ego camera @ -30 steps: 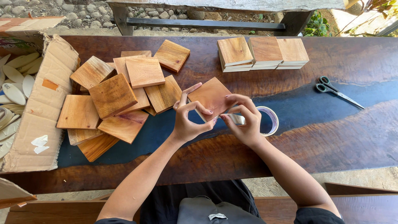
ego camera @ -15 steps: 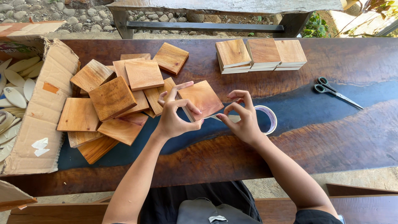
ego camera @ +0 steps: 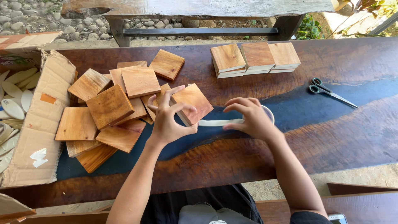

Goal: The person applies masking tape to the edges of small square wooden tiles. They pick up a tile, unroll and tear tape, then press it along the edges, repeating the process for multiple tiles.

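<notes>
1. A wooden square (ego camera: 193,101) sits tilted in the left hand (ego camera: 168,124), pinched at its near edge, just left of the right hand (ego camera: 251,118)
2. A white tape strip (ego camera: 219,122) runs crosswise between both hands, the right fingers closed on its end by the roll (ego camera: 270,115)

Outdoors in daylight, at our slab-wood table (ego camera: 331,141)

We see its dark blue streak, a rough wooden bench (ego camera: 199,8) beyond, pebbled ground (ego camera: 25,16) behind it, and green leaves (ego camera: 309,29) at the far right.
</notes>
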